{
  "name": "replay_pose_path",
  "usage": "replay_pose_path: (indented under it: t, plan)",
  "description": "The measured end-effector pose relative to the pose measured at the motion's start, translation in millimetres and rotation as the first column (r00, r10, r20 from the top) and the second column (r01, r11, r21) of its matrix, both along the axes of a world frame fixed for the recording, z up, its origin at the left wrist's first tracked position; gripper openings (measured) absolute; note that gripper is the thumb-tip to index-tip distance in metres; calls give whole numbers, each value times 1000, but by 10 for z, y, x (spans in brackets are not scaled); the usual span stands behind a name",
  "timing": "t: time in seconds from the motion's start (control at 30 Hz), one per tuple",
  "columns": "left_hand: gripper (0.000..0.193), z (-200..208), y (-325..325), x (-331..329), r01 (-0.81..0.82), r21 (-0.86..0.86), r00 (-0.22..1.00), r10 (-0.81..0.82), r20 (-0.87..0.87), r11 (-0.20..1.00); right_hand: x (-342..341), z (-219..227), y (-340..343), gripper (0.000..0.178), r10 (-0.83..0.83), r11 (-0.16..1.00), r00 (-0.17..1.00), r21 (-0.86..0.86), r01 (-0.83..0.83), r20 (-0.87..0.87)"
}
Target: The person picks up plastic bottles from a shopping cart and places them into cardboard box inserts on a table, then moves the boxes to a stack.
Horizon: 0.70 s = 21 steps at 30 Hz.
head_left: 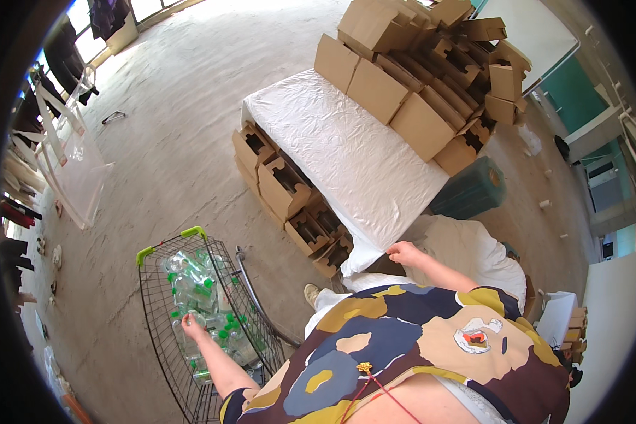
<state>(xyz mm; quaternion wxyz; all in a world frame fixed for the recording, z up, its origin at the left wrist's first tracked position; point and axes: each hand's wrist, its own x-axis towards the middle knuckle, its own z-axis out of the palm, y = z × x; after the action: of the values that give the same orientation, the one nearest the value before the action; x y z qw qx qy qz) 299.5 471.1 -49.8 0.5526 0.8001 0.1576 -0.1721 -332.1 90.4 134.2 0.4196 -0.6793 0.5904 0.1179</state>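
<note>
My left hand (193, 326) reaches down into a wire shopping cart (149, 300) at the lower left. Its fingers are curled round a clear plastic bottle (183, 312), partly hidden by the hand. Many more clear bottles with green caps (189, 267) lie jumbled about it. My right hand (404, 253) is at the near corner of a table, its fingers closed on the edge of the white sheet (346, 148) that covers the top. The wrinkled sheet hangs down past that corner.
Open cardboard boxes (424, 124) are piled along the table's far right side, and more boxes (284, 185) stand beside its left. A green plastic roll (471, 189) and a white cloth bundle (466, 247) sit to the right. Clothes hang at far left; a hanger (114, 116) lies on the floor.
</note>
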Motion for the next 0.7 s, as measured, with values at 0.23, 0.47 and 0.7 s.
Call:
replay_pose_path:
  t: [0.23,0.47,0.7]
  plan:
    - [33,690,182,-647,-548,-494,811,283,-512,675,322,-260,39,35,162,987,986,11,-163,40]
    - [44,1245,135,-1145,-295,-787,953,110,-282,541,993,-166,-20,33,408,913,900,-67,-402,154]
    - [58,1992,-591,-1483,-53,-945,978,-172,-114,324,1484,152,-66,38,417,901,843,-29,-434,339]
